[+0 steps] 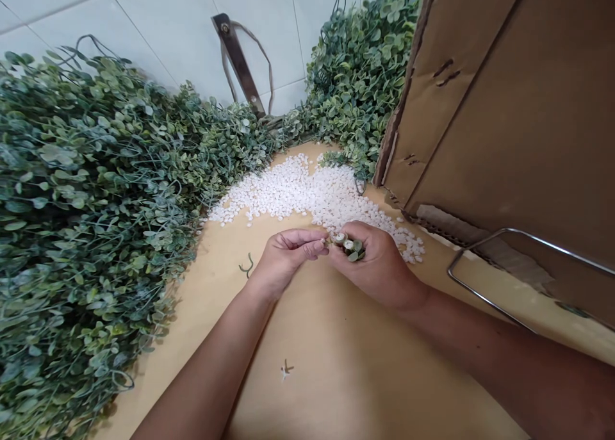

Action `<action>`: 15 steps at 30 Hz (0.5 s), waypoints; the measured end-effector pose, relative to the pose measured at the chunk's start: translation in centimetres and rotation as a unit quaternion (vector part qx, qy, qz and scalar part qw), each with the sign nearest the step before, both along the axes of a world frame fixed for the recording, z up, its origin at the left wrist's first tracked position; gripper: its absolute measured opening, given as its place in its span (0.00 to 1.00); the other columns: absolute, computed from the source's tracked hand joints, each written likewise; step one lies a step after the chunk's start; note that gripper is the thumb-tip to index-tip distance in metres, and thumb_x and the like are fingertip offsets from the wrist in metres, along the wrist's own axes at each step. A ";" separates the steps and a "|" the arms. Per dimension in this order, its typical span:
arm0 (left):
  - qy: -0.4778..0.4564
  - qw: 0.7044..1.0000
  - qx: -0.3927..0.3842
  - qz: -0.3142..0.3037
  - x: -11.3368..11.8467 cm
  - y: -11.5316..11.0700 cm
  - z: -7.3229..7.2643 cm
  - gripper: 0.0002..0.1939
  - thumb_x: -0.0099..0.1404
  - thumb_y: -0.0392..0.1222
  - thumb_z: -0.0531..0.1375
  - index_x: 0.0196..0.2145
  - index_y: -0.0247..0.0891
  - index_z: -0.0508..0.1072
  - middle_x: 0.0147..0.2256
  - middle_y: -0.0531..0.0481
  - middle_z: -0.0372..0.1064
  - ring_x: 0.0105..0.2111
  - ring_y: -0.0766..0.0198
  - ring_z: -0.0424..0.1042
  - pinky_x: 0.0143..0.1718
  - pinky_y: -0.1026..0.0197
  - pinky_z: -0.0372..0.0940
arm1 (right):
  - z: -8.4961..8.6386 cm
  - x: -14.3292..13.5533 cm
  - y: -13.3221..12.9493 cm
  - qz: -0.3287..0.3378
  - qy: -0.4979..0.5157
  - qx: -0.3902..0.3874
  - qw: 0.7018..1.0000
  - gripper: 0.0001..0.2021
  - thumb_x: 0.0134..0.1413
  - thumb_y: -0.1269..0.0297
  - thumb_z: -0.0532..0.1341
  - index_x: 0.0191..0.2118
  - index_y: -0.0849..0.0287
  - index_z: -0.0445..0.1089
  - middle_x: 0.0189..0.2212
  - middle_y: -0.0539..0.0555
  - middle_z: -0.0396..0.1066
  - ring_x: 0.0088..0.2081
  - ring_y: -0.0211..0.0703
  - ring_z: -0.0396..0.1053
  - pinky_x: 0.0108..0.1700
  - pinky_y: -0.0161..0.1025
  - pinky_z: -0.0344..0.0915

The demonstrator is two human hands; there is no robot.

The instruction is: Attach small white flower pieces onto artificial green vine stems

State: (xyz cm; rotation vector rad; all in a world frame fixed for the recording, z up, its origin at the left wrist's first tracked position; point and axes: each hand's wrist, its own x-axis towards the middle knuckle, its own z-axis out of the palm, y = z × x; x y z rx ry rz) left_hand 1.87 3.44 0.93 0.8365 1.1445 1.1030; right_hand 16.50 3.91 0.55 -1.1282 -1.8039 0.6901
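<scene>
My right hand (377,264) is closed around a small sprig of artificial leaves (354,251), with round white bits showing among the green. Just left of it, my left hand (288,254) is in a pinch at the sprig's near end; what sits between its fingertips is too small to make out. Both hands meet above the tan tabletop (307,337). Right behind them spreads a heap of small white plastic pieces (293,187).
Artificial greenery is piled at the left (96,190) and at the back (365,68). A cardboard box (519,120) stands at the right beside a bent metal wire frame (480,241). A dark metal strip (240,65) leans on the tiled wall. Small stem scraps (287,368) lie on the table.
</scene>
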 end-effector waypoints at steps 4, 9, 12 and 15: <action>-0.018 1.000 -0.010 0.009 0.2 0.0 -0.3 0.13 0.36 0.40 0.72 0.23 0.36 0.79 0.21 0.51 0.75 0.22 0.71 0.69 0.30 0.67 0.63 | 0.0 -0.1 -0.1 0.004 0.000 -0.008 1.000 0.12 0.43 0.68 0.53 0.18 0.57 0.48 0.16 0.45 0.49 0.21 0.33 0.50 0.23 0.32 0.48; -0.034 0.999 -0.012 0.019 0.4 -0.1 -0.6 0.12 0.37 0.38 0.72 0.24 0.35 0.79 0.24 0.50 0.75 0.24 0.70 0.69 0.31 0.66 0.62 | -0.2 -0.1 -0.2 0.018 0.005 -0.016 1.000 0.08 0.45 0.68 0.53 0.18 0.58 0.55 0.17 0.47 0.54 0.22 0.35 0.54 0.25 0.33 0.50; -0.045 0.999 -0.014 0.018 0.4 -0.1 -0.7 0.12 0.37 0.38 0.72 0.24 0.35 0.78 0.23 0.50 0.75 0.24 0.70 0.69 0.31 0.65 0.63 | -0.2 -0.1 -0.2 0.022 0.009 -0.021 0.999 0.08 0.45 0.68 0.53 0.19 0.59 0.57 0.18 0.48 0.55 0.22 0.35 0.55 0.25 0.33 0.52; -0.049 0.999 -0.013 0.014 0.3 0.0 -0.8 0.12 0.36 0.38 0.72 0.23 0.35 0.78 0.23 0.51 0.75 0.23 0.71 0.68 0.30 0.66 0.62 | -0.2 0.0 -0.2 0.025 0.008 -0.024 0.999 0.07 0.45 0.68 0.53 0.19 0.59 0.58 0.17 0.48 0.55 0.22 0.35 0.55 0.25 0.33 0.51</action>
